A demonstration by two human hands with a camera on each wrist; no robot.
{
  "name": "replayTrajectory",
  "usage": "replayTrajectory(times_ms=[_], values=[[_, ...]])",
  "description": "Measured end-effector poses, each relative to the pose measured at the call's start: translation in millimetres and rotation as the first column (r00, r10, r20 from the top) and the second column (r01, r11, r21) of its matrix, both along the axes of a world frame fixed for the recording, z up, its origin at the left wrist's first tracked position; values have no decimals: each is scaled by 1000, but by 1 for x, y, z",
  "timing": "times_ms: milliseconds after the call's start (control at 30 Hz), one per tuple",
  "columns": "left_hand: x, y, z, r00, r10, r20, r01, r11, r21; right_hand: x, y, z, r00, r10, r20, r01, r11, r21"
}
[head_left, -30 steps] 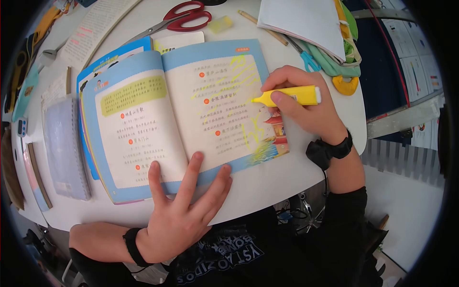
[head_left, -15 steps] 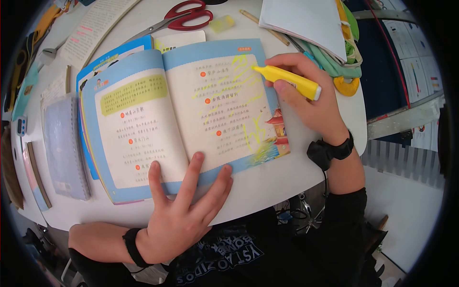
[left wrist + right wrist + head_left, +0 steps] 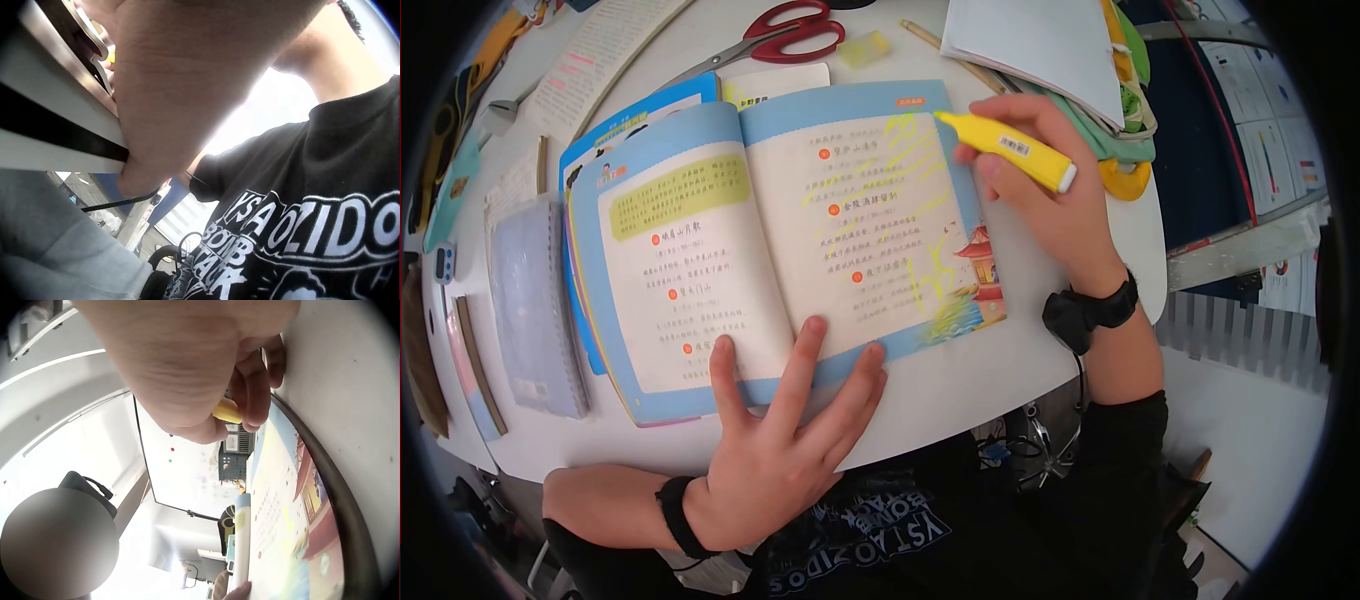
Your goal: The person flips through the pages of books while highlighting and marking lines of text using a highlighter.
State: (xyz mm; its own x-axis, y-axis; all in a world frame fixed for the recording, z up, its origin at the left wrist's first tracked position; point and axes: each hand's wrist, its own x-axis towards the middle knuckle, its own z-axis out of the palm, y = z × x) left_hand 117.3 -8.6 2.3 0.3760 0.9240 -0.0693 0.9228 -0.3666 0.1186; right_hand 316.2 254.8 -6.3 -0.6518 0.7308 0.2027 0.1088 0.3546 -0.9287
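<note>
An open book point(image 3: 790, 270) with blue page borders and printed text lies in front of me. My left hand point(image 3: 775, 460) rests on its lower edge with fingers spread straight, fingertips on both pages. With thumb and fingers my right hand point(image 3: 1055, 195) pinches a yellow highlighter point(image 3: 1012, 148) beside the right page. The highlighter slants, its tip near the page's upper right corner and its white end toward me. Yellow strokes point(image 3: 905, 150) mark that page. In the right wrist view, the right hand point(image 3: 206, 369) hides most of the highlighter point(image 3: 226, 411).
Red-handled scissors point(image 3: 800, 35) and a small yellowish block point(image 3: 865, 49) lie beyond the book. White paper point(image 3: 1040, 55) sits on a green pouch point(image 3: 1100, 145) at the back right. At left is a spiral notebook point(image 3: 535, 310). The table's rounded edge point(image 3: 1000, 390) runs close to me.
My right hand has moved the highlighter tip up the right page, from beside the middle title to the upper right corner, tilting the highlighter. The left hand has stayed in place.
</note>
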Motion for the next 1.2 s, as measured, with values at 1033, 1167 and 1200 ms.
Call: replayTrajectory(times_ms=[1033,1167,1200], values=[[2,4,6,999,35,13,-35,999,9,2,-1,-2,989,7,147,-35,981,189],[2,3,6,999,33,10,-33,999,14,13,5,11,936,125,330,-198,960,199],[2,3,7,999,32,13,-32,999,10,15,5,12,920,130,369,-215,956,198]])
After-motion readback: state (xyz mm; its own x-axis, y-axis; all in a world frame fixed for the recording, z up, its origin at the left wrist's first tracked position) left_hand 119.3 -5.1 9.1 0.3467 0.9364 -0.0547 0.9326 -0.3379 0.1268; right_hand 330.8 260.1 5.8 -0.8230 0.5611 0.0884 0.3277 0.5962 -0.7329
